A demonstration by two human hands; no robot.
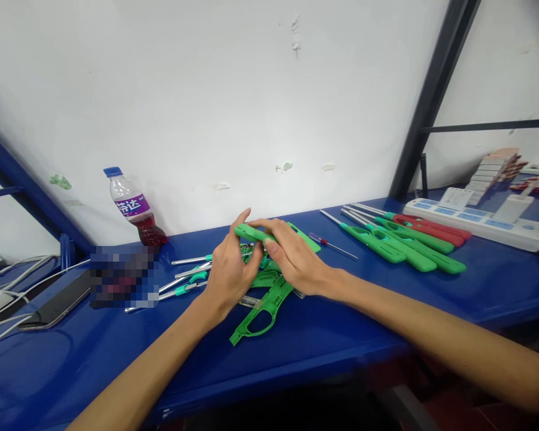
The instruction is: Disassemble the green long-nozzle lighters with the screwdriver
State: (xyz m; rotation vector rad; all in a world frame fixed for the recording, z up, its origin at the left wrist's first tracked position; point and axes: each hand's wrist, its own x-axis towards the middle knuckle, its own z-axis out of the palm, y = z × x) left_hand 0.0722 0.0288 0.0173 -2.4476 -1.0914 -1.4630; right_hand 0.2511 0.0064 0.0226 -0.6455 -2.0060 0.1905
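Note:
Between my two hands is a green plastic handle piece (250, 232), held above the blue table. My left hand (229, 269) has its fingers round the piece's left end, and my right hand (291, 254) grips its right side with thumb and fingers. Below them lie loose green shells, among them an open half shell (267, 308) with an oval hole. Left of my hands, several metal rods (191, 261) with teal collars lie on the table. A small screwdriver (326, 242) rests to the right of my right hand.
Finished-looking green lighters (386, 242) and red ones (431, 227) lie at the right, before a white power strip (480, 224). A bottle (135, 206) stands back left, near a phone (60, 299) and cables. The blue table's (260, 383) front edge runs below.

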